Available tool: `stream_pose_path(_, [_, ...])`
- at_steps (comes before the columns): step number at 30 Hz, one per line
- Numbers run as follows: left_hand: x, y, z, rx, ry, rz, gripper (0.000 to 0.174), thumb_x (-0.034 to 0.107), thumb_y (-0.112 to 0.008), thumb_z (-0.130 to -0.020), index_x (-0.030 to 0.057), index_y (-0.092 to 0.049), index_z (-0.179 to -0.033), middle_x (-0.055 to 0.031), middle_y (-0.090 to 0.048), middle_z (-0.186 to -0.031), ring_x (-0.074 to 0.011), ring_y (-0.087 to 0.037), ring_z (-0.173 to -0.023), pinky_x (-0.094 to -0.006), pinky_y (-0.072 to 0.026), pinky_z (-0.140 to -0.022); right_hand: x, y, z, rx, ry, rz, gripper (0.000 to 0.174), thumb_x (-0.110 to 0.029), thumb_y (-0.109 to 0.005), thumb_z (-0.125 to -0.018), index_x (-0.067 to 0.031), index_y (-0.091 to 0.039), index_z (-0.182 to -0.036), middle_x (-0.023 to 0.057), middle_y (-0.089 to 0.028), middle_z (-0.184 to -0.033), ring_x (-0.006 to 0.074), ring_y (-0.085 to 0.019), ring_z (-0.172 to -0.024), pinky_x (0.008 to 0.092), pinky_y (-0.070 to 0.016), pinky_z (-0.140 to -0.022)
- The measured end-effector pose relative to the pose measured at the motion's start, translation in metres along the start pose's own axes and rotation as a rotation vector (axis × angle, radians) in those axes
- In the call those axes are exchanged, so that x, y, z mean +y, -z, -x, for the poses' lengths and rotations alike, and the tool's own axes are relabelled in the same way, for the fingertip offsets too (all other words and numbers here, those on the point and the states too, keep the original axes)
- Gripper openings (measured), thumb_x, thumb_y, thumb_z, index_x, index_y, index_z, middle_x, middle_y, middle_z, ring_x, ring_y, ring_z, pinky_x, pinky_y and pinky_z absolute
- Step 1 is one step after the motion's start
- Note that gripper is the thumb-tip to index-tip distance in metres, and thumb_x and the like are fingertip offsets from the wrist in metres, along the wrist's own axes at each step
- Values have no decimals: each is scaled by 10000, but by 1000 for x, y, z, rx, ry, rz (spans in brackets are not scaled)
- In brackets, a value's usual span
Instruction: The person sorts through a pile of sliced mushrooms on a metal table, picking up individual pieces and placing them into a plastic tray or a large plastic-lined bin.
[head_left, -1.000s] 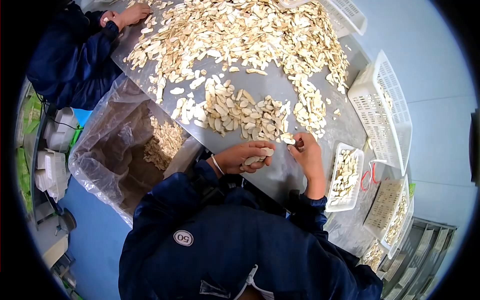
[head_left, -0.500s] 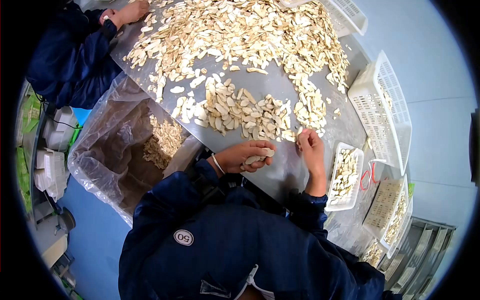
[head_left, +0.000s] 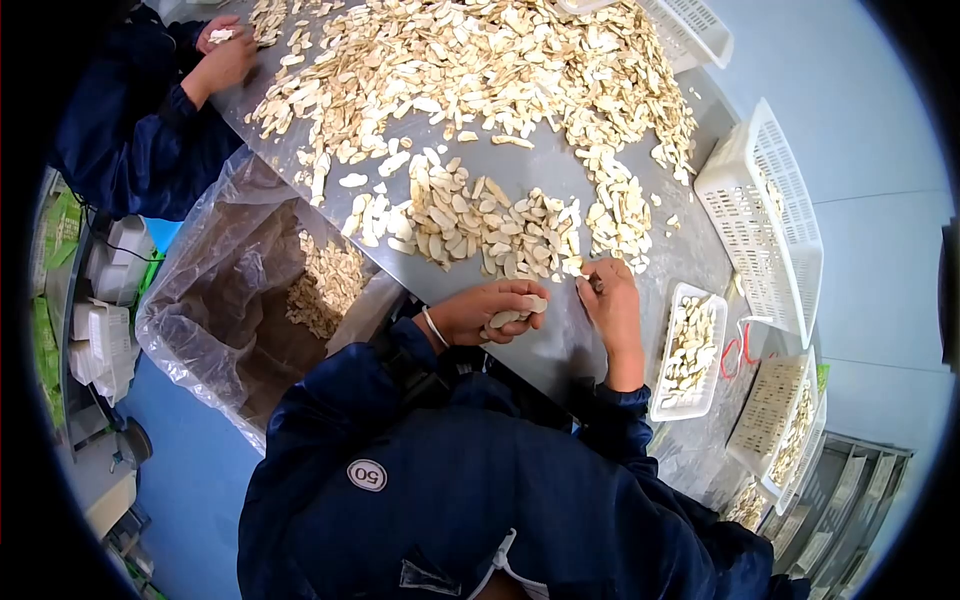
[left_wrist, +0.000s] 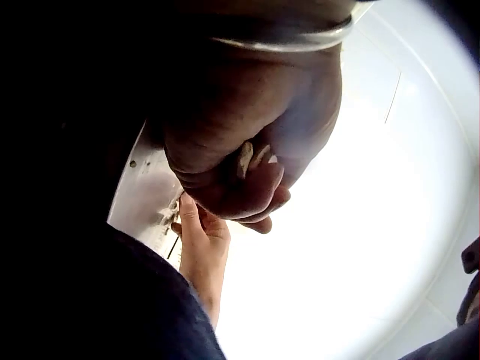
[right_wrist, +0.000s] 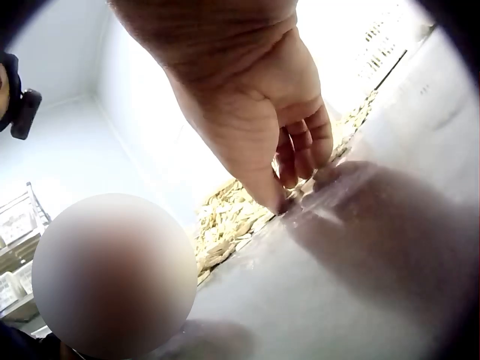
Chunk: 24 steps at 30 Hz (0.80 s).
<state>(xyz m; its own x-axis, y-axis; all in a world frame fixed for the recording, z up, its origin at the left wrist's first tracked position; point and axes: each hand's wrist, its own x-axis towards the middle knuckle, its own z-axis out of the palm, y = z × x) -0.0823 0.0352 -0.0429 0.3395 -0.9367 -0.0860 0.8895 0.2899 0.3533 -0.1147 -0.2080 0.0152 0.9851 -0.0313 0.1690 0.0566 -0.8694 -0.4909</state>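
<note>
Pale dried slices, oval and thin, lie in a small heap on the metal table before me. My left hand grips several slices in curled fingers; their edges show between the fingers in the left wrist view. A white band circles that wrist. At the heap's near right edge, my right hand has its thumb and index finger pinched at a small slice. In the right wrist view the right hand reaches down, fingertips right at the tabletop beside the slices.
A large pile of slices covers the far table. Right of my hand sits a white tray of slices, with white baskets beyond. A plastic-lined box stands left. Another person's hands work at upper left.
My right hand moved slightly right and away from me, then back left to the heap's edge. My left hand stayed still. The other person's hands drew back toward their body.
</note>
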Motion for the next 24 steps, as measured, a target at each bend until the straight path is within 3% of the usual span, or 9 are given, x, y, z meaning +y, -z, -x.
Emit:
stream_pose_path(5, [1,-1,1,6,-2,-1,254,159,-570,-1014,58,-530,-1243,-72,-622,-974,-67,-502,-630,-170,-344,-440,-6,-3,-2,-7,-32,-22,225,-41,-772,-790,-44,-691,-1000,115,-621,-879,274,-623,-767,381,-517,-704])
stream_pose_path(11, [0,-1,1,18,0,-1,256,159,-570,-1016,58,-530,-1247,-69,-624,-972,-69,-500,-623,-170,-342,-438,-4,-4,-2,9,82,68,198,-66,-772,-800,-45,-687,-978,104,-625,-884,281,-624,-762,383,-518,-698])
stream_pose_path(20, [0,-5,1,36,-8,-14,217,156,-542,-1030,47,-526,-1216,-70,-613,-971,-51,-469,-600,-170,-326,-403,-4,-3,-2,-24,104,126,174,-59,-760,-768,-48,-668,-916,124,-614,-884,338,-599,-903,417,-507,-767])
stream_pose_path(24, [1,-5,1,29,-9,-20,221,162,-544,-1030,52,-522,-1221,-69,-612,-976,-52,-472,-603,-170,-331,-405,-3,-3,-4,-32,153,192,168,-80,-760,-782,-41,-667,-916,120,-610,-845,312,-619,-825,410,-505,-722])
